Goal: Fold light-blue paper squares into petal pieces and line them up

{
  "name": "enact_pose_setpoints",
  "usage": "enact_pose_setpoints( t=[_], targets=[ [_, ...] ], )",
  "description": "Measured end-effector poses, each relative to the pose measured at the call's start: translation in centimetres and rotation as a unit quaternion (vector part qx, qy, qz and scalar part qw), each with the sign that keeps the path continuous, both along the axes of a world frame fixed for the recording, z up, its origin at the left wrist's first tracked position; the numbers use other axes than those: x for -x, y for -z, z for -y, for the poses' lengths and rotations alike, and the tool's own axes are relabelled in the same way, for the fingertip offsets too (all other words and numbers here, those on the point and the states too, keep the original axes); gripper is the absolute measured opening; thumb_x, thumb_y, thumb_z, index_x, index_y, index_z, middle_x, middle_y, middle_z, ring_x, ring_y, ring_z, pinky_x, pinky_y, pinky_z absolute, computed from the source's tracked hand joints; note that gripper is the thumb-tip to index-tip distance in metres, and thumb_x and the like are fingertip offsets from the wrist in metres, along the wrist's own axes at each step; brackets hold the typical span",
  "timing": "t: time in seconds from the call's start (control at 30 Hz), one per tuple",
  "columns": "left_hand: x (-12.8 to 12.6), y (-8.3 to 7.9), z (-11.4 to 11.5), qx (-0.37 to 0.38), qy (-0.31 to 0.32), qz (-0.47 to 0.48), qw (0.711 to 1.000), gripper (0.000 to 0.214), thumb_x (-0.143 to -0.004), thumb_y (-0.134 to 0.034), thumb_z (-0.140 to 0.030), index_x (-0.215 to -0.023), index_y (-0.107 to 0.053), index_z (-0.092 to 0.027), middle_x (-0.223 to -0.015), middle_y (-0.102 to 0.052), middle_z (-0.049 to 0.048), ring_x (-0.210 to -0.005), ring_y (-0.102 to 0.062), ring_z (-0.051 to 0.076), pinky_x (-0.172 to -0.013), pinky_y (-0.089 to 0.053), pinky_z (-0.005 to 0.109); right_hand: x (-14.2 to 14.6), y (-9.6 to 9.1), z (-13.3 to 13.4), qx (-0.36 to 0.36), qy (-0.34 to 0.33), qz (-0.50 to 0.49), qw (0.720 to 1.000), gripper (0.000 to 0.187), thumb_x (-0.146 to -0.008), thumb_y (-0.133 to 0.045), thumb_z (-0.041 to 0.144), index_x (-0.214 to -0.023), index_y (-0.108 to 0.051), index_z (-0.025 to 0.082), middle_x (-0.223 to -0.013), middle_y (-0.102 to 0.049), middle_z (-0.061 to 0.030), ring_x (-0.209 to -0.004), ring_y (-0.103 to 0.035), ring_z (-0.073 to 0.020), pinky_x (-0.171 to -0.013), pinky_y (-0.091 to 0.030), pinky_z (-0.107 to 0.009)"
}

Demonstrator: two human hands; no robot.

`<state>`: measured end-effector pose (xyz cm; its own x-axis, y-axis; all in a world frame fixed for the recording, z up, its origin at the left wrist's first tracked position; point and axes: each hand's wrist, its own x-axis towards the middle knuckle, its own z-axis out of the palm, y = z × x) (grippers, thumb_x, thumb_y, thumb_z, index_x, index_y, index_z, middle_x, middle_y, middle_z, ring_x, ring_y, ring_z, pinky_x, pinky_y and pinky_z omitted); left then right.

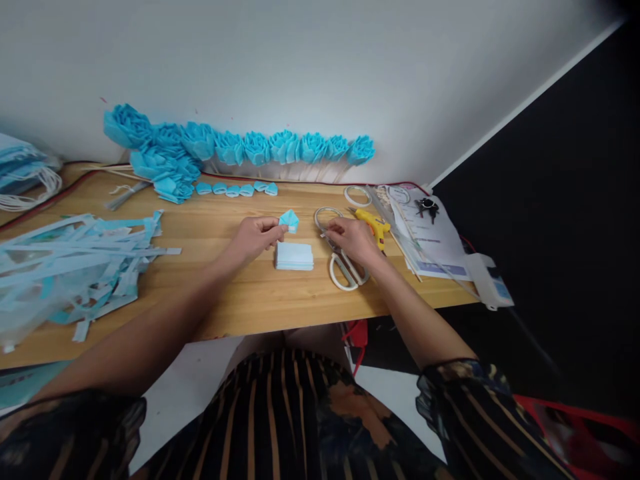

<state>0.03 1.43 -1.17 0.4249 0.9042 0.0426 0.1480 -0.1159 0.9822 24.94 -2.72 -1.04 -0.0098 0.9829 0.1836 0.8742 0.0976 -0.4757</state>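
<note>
My left hand (257, 239) is closed in a pinch on a folded blue petal (289, 220) of thin fabric, with a small white patch low on it. Just below lies a stack of pale rectangular pieces (294, 256). My right hand (351, 238) has its fingers drawn together at the lower edge of a tape roll (328, 213); a tiny pale bit shows at the fingertips, too small to make out. Partly under that hand lie white-handled scissors (343, 273). A yellow glue gun (374, 225) rests just beyond it.
Several blue fabric flowers (257, 148) line the wall, with a row of folded petals (233, 190) before them. Cut strips (110, 257) heap at left. To the right are another tape roll (357, 195), a printed sheet (435, 233), keys (427, 208) and a white power strip (487, 280).
</note>
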Motion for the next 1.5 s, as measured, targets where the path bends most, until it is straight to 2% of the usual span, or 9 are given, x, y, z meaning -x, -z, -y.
enact_pose_setpoints(
  t=[0.17, 0.27, 0.47, 0.73, 0.9, 1.03, 1.27, 1.4, 1.5],
  targets=[
    [0.0, -0.1, 0.1, 0.003, -0.001, -0.004, 1.000, 0.030, -0.073, -0.064, -0.044, -0.059, -0.060, -0.017, -0.056, -0.054, -0.0014, -0.052, -0.045, 0.009, -0.051, -0.035, 0.023, 0.5, 0.0, -0.1, -0.022, -0.017, 0.075, 0.997, 0.014, -0.087, -0.058, 0.020, -0.086, -0.072, 0.020, -0.083, -0.074, -0.0039, -0.075, -0.064, -0.0184, -0.068, -0.041, -0.028],
    [0.0, 0.0, 0.1, 0.004, 0.000, 0.003, 1.000, 0.029, -0.073, -0.064, -0.042, -0.058, -0.060, -0.017, -0.056, -0.055, -0.0013, -0.053, -0.045, 0.009, -0.051, -0.035, 0.023, 0.4, 0.4, -0.3, -0.032, 0.001, 0.070, 0.997, 0.016, -0.087, -0.056, 0.021, -0.084, -0.072, 0.021, -0.080, -0.073, -0.0038, -0.072, -0.063, -0.0187, -0.066, -0.041, -0.029],
    [0.1, 0.0, 0.1, 0.035, 0.007, 0.011, 0.999, 0.030, -0.073, -0.066, -0.043, -0.059, -0.061, -0.016, -0.056, -0.056, -0.0014, -0.051, -0.045, 0.008, -0.052, -0.036, 0.023, -0.2, 1.9, -0.7, -0.028, 0.051, -0.046, 0.997, 0.013, -0.085, -0.057, 0.026, -0.079, -0.067, 0.020, -0.074, -0.072, -0.0031, -0.067, -0.062, -0.0176, -0.065, -0.043, -0.028],
    [0.0, 0.5, 0.1, 0.088, 0.017, 0.055, 0.994, 0.031, -0.078, -0.066, -0.042, -0.061, -0.063, -0.016, -0.056, -0.055, -0.0001, -0.052, -0.045, 0.009, -0.052, -0.035, 0.024, -0.7, 3.2, -0.7, -0.016, 0.056, -0.174, 0.983, 0.015, -0.085, -0.056, 0.033, -0.078, -0.062, 0.020, -0.069, -0.066, 0.0002, -0.063, -0.059, -0.0145, -0.059, -0.043, -0.026],
    [0.0, 1.1, -0.1, 0.113, 0.032, 0.070, 0.991, 0.033, -0.081, -0.064, -0.043, -0.063, -0.064, -0.016, -0.058, -0.056, 0.0009, -0.052, -0.046, 0.009, -0.052, -0.036, 0.023, -0.8, 3.6, -0.8, 0.016, 0.070, -0.290, 0.954, 0.018, -0.083, -0.058, 0.038, -0.079, -0.059, 0.021, -0.063, -0.060, 0.0030, -0.053, -0.052, -0.0109, -0.050, -0.040, -0.023],
    [0.0, 0.9, 0.0, 0.117, 0.039, 0.060, 0.990, 0.032, -0.081, -0.064, -0.042, -0.063, -0.064, -0.015, -0.059, -0.056, 0.0008, -0.052, -0.047, 0.009, -0.053, -0.037, 0.023, -0.4, 3.2, -0.6, 0.020, 0.075, -0.375, 0.924, 0.018, -0.083, -0.059, 0.038, -0.080, -0.058, 0.020, -0.068, -0.063, 0.0018, -0.051, -0.051, -0.0087, -0.045, -0.038, -0.020],
    [0.0, 1.0, 0.0, 0.119, 0.039, 0.055, 0.991, 0.033, -0.081, -0.065, -0.044, -0.064, -0.064, -0.015, -0.060, -0.057, 0.0006, -0.054, -0.048, 0.009, -0.054, -0.037, 0.022, 0.8, 2.0, -0.1, -0.023, 0.057, -0.437, 0.897, 0.022, -0.080, -0.067, 0.041, -0.084, -0.063, 0.020, -0.071, -0.064, 0.0018, -0.056, -0.053, -0.0086, -0.046, -0.039, -0.019],
    [0.0, 1.0, 0.0, 0.124, 0.035, 0.052, 0.990, 0.035, -0.079, -0.066, -0.045, -0.063, -0.064, -0.014, -0.059, -0.057, 0.0008, -0.053, -0.048, 0.008, -0.053, -0.037, 0.022, 1.9, 0.5, 0.6, -0.063, 0.008, -0.389, 0.919, 0.018, -0.086, -0.064, 0.038, -0.086, -0.066, 0.020, -0.074, -0.066, 0.0014, -0.058, -0.055, -0.0092, -0.052, -0.044, -0.022],
    [0.0, 0.7, 0.1, 0.128, 0.047, 0.043, 0.990, 0.035, -0.080, -0.066, -0.045, -0.062, -0.063, -0.014, -0.058, -0.056, 0.0003, -0.053, -0.048, 0.008, -0.052, -0.036, 0.022, 2.9, -1.3, 1.0, -0.154, -0.039, -0.271, 0.949, 0.012, -0.090, -0.061, 0.030, -0.086, -0.069, 0.021, -0.081, -0.070, -0.0001, -0.066, -0.060, -0.0113, -0.060, -0.048, -0.025]
  ],
)
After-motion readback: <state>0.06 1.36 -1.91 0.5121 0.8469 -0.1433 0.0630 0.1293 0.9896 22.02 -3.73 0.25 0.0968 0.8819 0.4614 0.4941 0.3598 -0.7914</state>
